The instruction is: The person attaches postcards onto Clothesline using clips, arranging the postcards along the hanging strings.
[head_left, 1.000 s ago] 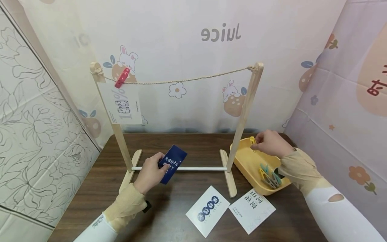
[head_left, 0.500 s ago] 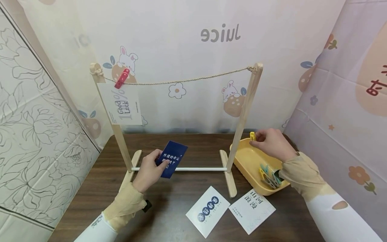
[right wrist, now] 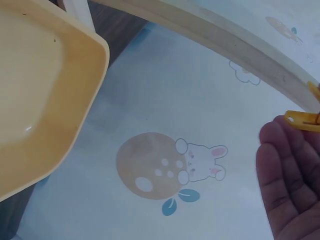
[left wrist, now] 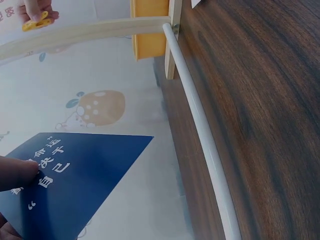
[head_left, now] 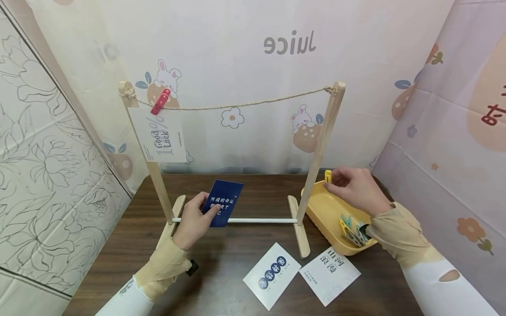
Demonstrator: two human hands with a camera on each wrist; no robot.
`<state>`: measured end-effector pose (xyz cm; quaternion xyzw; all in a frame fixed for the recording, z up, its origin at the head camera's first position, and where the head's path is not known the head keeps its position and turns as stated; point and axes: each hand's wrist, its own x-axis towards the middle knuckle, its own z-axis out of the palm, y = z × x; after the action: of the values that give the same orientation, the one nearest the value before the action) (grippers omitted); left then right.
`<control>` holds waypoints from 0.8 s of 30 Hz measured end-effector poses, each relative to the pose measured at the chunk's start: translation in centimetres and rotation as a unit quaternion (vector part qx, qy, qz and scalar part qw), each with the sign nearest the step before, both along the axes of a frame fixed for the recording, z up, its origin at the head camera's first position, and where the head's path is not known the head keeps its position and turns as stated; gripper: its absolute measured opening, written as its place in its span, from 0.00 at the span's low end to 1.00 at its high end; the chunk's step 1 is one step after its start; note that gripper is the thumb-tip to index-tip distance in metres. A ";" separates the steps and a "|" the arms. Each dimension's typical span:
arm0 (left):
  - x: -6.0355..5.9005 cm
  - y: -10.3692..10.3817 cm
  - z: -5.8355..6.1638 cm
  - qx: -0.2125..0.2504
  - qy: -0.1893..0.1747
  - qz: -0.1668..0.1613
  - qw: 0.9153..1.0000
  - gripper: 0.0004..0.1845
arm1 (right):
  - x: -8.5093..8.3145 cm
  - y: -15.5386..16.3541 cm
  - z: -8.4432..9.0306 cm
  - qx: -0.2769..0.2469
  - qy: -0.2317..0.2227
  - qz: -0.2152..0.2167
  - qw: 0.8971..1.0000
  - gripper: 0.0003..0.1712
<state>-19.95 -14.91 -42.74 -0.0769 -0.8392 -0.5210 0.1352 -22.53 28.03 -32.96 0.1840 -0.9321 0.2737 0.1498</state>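
My left hand (head_left: 194, 221) pinches a dark blue card (head_left: 222, 202) with white characters, held upright just above the rack's white crossbar (head_left: 253, 220); the left wrist view shows my thumb on the blue card (left wrist: 70, 180). My right hand (head_left: 352, 188) pinches a yellow clothespin (head_left: 327, 175) over the far corner of the yellow tray (head_left: 322, 208), next to the rack's right post (head_left: 321, 145). The clothespin (right wrist: 302, 120) shows at my fingertips in the right wrist view. A string (head_left: 237, 105) spans the wooden rack, and a red clothespin (head_left: 160, 102) holds a white "Good Luck" card (head_left: 160, 136) on it.
Two white cards (head_left: 272, 275) (head_left: 330, 273) lie on the dark wooden table (head_left: 118, 254) in front of the rack. Several coloured clothespins (head_left: 353, 230) lie in the tray's near end. Patterned fabric walls close in the back and both sides.
My left hand has lifted the blue card and turned it more upright. My right hand has raised the yellow clothespin out of the tray, toward the right post.
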 end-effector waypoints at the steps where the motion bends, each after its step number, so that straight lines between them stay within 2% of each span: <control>1: 0.0 0.0 0.0 -0.001 0.002 0.000 1.000 0.06 | 0.1 -0.1 0.0 -0.002 0.015 0.008 1.000 0.08; 10: 0.1 -0.1 -0.1 -0.011 0.004 0.003 1.000 0.06 | 0.9 -1.3 0.2 -0.050 0.097 0.078 0.991 0.08; 19: 0.3 -0.1 0.0 -0.010 -0.003 0.003 1.000 0.06 | 1.3 -2.1 0.1 -0.027 0.146 0.107 0.983 0.12; 24: 0.3 -0.1 0.0 -0.001 -0.009 0.000 1.000 0.06 | 1.6 -2.6 0.3 -0.017 0.151 0.123 0.981 0.15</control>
<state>-19.62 -15.05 -42.77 -0.0717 -0.8409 -0.5210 0.1275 -20.92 25.45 -32.70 0.3336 -0.8644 0.2748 0.2570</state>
